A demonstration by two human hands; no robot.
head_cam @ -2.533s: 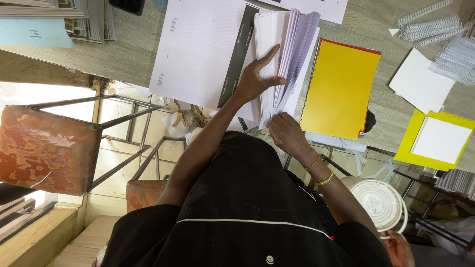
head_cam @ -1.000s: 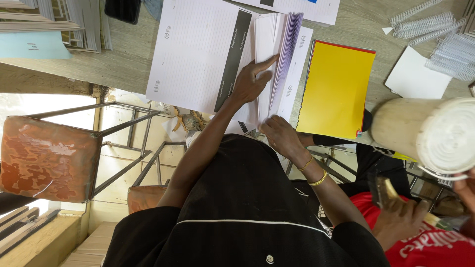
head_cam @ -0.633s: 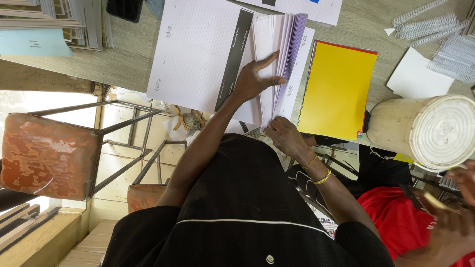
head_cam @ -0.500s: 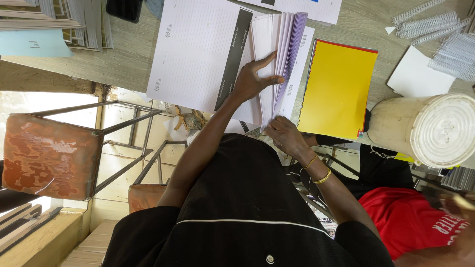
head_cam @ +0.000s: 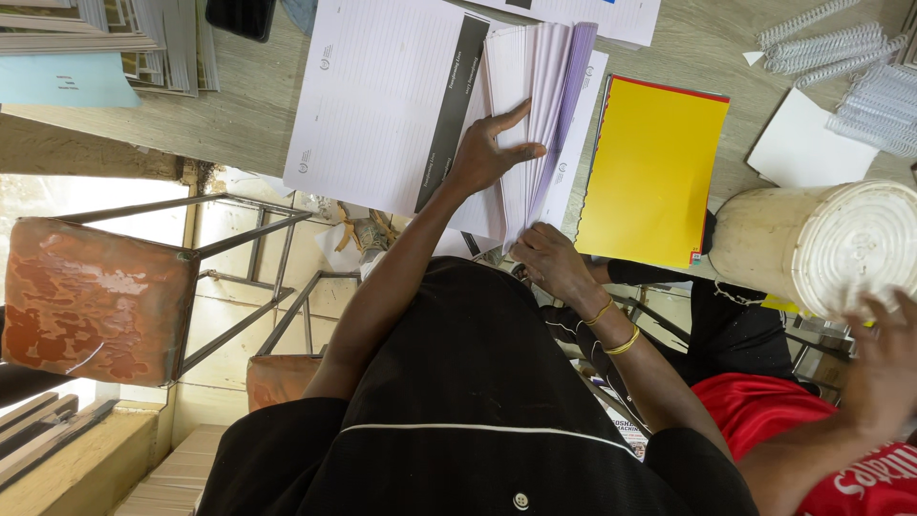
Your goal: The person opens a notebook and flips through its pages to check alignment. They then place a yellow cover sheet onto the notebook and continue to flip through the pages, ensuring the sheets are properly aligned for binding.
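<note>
Left hand (head_cam: 487, 153) flat, fingers spread, pressing on fanned stack of white sheets (head_cam: 540, 105) on wooden table (head_cam: 248, 105). Right hand (head_cam: 546, 260) curled at stack's near edge, thumbing sheet corners. Yellow cover (head_cam: 654, 167) just right of stack. Another person's hand (head_cam: 884, 358) touching white bucket (head_cam: 812, 248), far right.

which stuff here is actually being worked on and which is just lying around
In hand:
- left hand pressed flat on the fanned stack of white pages
- right hand at the stack's near edge

Lying about:
- yellow cover sheet
- white spiral binding coils
- cream bucket, under another person's hand
- rusty chair
</note>
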